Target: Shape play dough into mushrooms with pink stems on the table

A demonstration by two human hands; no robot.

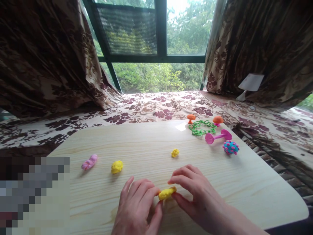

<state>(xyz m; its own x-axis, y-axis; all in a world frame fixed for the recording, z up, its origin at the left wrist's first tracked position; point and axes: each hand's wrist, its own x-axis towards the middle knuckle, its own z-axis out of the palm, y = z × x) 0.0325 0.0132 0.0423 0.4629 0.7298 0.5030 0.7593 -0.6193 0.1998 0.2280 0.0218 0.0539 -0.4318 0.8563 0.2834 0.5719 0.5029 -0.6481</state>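
A short, rounded yellow lump of modelling clay is between my two hands, low over the wooden table. My left hand pinches its left end between thumb and index finger. At the other end, the thumb of my right hand touches the clay, while the index finger is raised a little above it and the fingers are apart. Beyond my hands sit a small yellow clay piece and a larger yellow clay ball. Farther left lies a pink, twisted-looking clay piece.
On the table's far right are a ring of green links, a pink dumbbell shape, a blue ball with pink dots and two orange mushroom shapes. A white lamp stands behind. The lower left corner is pixelated.
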